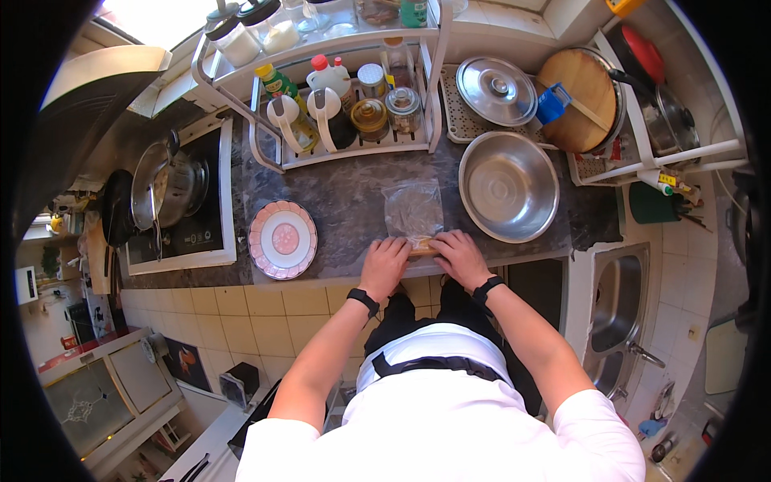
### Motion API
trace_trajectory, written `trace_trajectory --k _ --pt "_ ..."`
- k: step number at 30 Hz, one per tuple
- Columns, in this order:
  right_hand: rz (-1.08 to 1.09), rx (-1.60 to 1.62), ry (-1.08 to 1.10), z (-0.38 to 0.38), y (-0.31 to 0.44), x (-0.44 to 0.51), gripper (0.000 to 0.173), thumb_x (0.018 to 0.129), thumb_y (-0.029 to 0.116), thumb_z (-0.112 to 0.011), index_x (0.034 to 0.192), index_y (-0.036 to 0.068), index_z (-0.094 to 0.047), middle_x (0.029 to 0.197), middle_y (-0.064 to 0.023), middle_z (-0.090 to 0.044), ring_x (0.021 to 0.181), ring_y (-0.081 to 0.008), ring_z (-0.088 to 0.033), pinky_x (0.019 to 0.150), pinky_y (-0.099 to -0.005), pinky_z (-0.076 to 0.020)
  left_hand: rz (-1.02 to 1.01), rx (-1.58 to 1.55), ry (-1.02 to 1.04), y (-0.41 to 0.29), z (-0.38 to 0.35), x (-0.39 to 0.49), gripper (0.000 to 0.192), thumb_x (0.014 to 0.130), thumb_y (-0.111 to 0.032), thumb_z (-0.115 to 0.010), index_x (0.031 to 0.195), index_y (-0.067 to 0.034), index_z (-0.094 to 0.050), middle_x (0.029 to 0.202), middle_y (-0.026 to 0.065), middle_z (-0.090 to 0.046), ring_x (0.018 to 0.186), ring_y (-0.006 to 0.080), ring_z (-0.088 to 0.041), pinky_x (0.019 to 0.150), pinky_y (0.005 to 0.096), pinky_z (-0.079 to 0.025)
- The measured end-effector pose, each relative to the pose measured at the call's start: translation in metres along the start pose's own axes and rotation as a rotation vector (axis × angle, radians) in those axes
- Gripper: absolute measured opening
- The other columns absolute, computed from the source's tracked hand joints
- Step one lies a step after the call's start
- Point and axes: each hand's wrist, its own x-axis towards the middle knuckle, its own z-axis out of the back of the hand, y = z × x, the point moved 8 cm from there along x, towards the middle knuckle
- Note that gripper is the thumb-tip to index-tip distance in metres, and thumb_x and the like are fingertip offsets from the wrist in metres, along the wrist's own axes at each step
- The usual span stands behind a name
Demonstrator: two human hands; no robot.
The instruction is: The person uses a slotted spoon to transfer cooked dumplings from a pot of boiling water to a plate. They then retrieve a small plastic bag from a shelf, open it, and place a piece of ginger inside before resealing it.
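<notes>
A clear plastic bag lies on the dark stone-patterned countertop, its far part flat and wrinkled. At its near end, by the counter's front edge, an orange-brown food item shows through or beside the plastic; its exact kind is unclear. The fingers of my left hand hold the left end of this bundle. On the other end, my right hand has its fingers curled over the plastic. Part of the item is hidden beneath my fingertips.
A pink-rimmed plate sits to the left, beside a cooktop with a metal pot. A stainless steel basin stands on the right, before a lidded pan. A seasoning rack lines the back; a sink is far right.
</notes>
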Motion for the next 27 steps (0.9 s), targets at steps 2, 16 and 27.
trace_trajectory --k 2,16,27 --pt "-0.020 0.008 -0.016 -0.001 -0.003 -0.001 0.039 0.079 0.011 -0.074 0.118 0.009 -0.064 0.119 -0.0070 -0.061 0.111 -0.0288 -0.056 0.095 -0.0418 -0.0457 0.022 -0.002 -0.005 0.004 -0.002 0.001 0.031 0.081 -0.010 -0.068 0.111 -0.008 -0.062 0.114 0.0068 -0.065 0.106 0.0237 -0.061 0.093 0.0400 -0.044" --pt "-0.359 0.251 -0.193 -0.008 -0.035 0.010 0.022 0.091 0.016 -0.067 0.112 0.008 -0.063 0.107 -0.0102 -0.065 0.096 -0.0335 -0.062 0.081 -0.0437 -0.0500 0.330 -0.143 -0.149 0.035 0.001 0.014 0.017 0.085 -0.009 -0.070 0.101 -0.011 -0.066 0.104 0.0093 -0.064 0.094 0.0316 -0.062 0.086 0.0421 -0.046" --pt "-0.152 0.087 -0.234 0.003 -0.011 0.014 0.030 0.086 0.012 -0.073 0.113 0.008 -0.063 0.120 -0.0108 -0.059 0.100 -0.0336 -0.062 0.084 -0.0420 -0.0526 0.105 -0.044 -0.162 0.027 0.011 0.020 0.021 0.079 -0.014 -0.076 0.099 -0.011 -0.070 0.105 0.0053 -0.064 0.102 0.0269 -0.059 0.089 0.0423 -0.044"
